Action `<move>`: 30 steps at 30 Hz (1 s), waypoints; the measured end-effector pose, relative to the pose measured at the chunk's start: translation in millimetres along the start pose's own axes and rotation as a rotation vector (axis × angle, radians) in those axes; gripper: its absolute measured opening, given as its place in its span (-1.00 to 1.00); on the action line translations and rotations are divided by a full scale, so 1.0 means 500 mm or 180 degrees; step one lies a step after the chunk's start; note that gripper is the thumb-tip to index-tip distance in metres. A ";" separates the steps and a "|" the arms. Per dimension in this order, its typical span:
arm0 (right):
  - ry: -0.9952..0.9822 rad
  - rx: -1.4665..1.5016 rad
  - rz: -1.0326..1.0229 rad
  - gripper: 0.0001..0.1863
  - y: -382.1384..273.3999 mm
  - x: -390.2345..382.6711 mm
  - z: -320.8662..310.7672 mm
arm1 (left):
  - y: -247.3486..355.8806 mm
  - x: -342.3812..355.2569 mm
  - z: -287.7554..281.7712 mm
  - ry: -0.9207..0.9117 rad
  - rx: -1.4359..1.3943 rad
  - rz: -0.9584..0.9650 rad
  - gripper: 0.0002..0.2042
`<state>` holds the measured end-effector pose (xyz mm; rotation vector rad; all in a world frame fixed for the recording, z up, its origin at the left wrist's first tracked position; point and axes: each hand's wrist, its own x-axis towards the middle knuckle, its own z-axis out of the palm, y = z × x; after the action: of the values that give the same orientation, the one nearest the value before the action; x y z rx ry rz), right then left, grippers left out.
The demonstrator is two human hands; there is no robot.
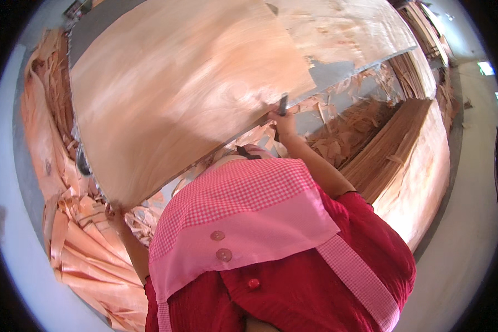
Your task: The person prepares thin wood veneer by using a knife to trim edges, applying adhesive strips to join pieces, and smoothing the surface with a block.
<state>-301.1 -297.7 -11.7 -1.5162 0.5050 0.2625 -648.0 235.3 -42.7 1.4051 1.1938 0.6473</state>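
Observation:
A large pale wood veneer sheet (188, 83) lies at an angle across a table. My left hand (116, 213) is at its lower left corner, fingers bent on the edge as if gripping it, partly in shadow. My right hand (284, 123) grips a dark flat tool (283, 105), seemingly a blade, at the sheet's near edge toward the right. A second, paler sheet (348, 33) lies beyond at the upper right, with a broken patch at its lower left.
Crumpled veneer strips (97, 249) are piled along the left. A thick stack of veneer (387, 149) stands at the right, beside loose scraps (343, 127). More bundles (409, 74) stand behind it. A pale wall or floor (465, 199) curves along the right rim.

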 end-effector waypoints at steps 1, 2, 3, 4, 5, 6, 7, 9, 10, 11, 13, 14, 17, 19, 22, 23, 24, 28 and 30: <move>-0.0030 0.0334 0.0016 -0.81 -0.009 -0.001 -0.002 | 0.006 -0.001 0.006 -0.0018 -0.0154 -0.0127 -0.54; 0.0018 0.0689 0.0034 -0.80 -0.020 -0.003 0.002 | 0.006 0.001 -0.003 -0.0077 -0.0103 -0.0088 -0.53; -0.0057 0.1029 0.0013 -0.76 -0.024 -0.001 0.006 | 0.010 0.001 -0.010 -0.0138 -0.0052 -0.0051 -0.52; -0.0133 0.1368 -0.0006 -0.73 -0.029 0.003 0.009 | 0.006 0.006 -0.025 -0.0196 -0.0004 -0.0015 -0.50; -0.0147 0.1358 0.0047 -0.71 -0.028 0.011 0.013 | -0.001 0.010 -0.036 -0.0219 -0.0055 0.0017 -0.46; -0.0161 0.1348 0.0101 -0.70 -0.026 0.019 0.015 | -0.006 0.011 -0.054 -0.0262 -0.0123 0.0010 -0.46; -0.0151 0.1332 0.0146 -0.68 -0.024 0.028 0.018 | -0.008 0.012 -0.056 -0.0328 -0.0194 -0.0007 -0.45; -0.0159 0.1012 0.0081 -0.67 -0.033 0.043 0.015 | 0.006 0.005 -0.024 -0.0361 -0.0175 -0.0060 -0.50; -0.0174 0.0853 0.0054 -0.66 -0.046 0.044 0.017 | 0.009 0.005 -0.017 -0.0362 -0.0100 -0.0087 -0.54; -0.0146 0.0656 0.0023 -0.69 -0.058 0.045 0.019 | 0.013 0.006 -0.009 -0.0366 -0.0025 -0.0113 -0.58; -0.0216 0.0161 -0.0284 -0.68 -0.100 0.022 0.036 | 0.010 0.008 -0.018 -0.0329 0.0027 -0.0124 -0.65; -0.0265 -0.0091 -0.0433 -0.67 -0.127 0.007 0.047 | -0.004 0.015 -0.032 -0.0287 0.0006 -0.0115 -0.68; -0.0267 -0.1126 -0.1077 -0.64 -0.167 -0.012 0.050 | -0.015 0.023 -0.033 -0.0320 0.0046 -0.0130 -0.73; -0.0067 -0.1801 -0.1871 -0.66 -0.177 -0.025 0.056 | -0.011 0.022 -0.020 -0.0321 0.0051 -0.0143 -0.73; -0.0212 -0.2101 -0.2436 -0.68 -0.199 -0.063 0.074 | -0.011 0.025 -0.016 -0.0274 0.0013 -0.0151 -0.71; -0.0261 -0.1932 -0.2793 -0.72 -0.191 -0.066 0.085 | -0.024 0.033 -0.039 -0.0274 0.0030 -0.0154 -0.71; -0.0293 -0.1775 -0.2808 -0.71 -0.191 -0.074 0.089 | -0.037 0.041 -0.059 -0.0272 0.0048 -0.0156 -0.72; -0.0003 -0.1037 -0.2412 -0.63 -0.148 -0.067 0.060 | -0.028 0.034 -0.025 -0.0213 -0.0126 -0.0127 -0.73; 0.0045 -0.0184 -0.1431 -0.61 -0.117 -0.057 0.046 | -0.032 0.032 -0.038 -0.0285 -0.0095 -0.0055 -0.74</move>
<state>-295.1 -274.0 52.9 -1.6440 0.1582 -0.0847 -664.2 254.8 -57.4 1.3830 1.1204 0.5820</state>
